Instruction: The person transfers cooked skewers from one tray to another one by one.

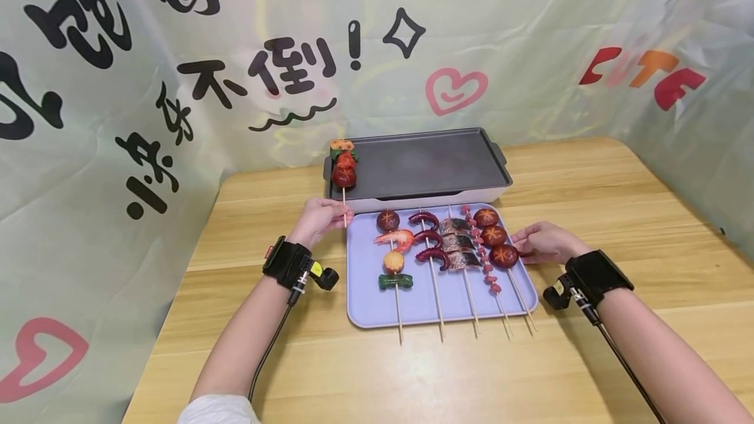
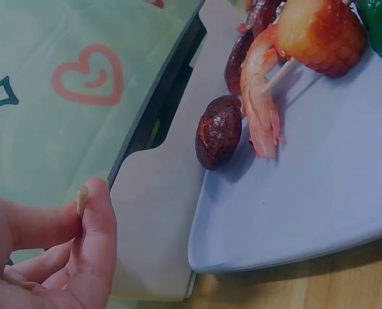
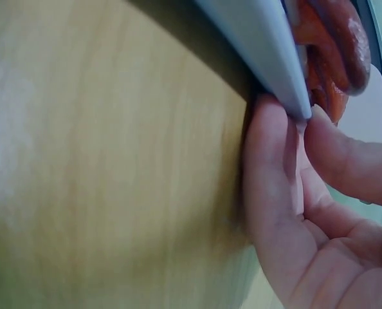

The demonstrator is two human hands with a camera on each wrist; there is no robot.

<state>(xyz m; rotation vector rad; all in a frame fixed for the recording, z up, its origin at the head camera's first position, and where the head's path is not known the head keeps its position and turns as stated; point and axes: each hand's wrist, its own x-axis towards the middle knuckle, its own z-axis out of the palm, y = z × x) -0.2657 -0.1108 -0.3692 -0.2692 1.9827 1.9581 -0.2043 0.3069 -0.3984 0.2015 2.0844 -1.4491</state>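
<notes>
My left hand (image 1: pixel 323 220) pinches the bare stick of a mixed skewer (image 1: pixel 344 176), also seen in the left wrist view, where the stick's end (image 2: pixel 82 201) shows between thumb and finger. Its food pieces lie over the left end of the grill pan (image 1: pixel 424 161). At the right edge of the lilac tray (image 1: pixel 368 309), my right hand (image 1: pixel 544 242) pinches the rim between thumb and finger (image 3: pixel 271 167). On the tray lie a shrimp skewer (image 1: pixel 396 241), an octopus-tentacle skewer (image 1: pixel 432 254), a fish skewer (image 1: pixel 459 244), a thin pink-piece skewer (image 1: pixel 487 268) and a mushroom skewer (image 1: pixel 493 235).
The pan stands directly behind the tray on a wooden table (image 1: pixel 283 371). Skewer sticks jut past the tray's front edge. A printed cloth (image 1: pixel 530 12) hangs behind and at both sides of the table.
</notes>
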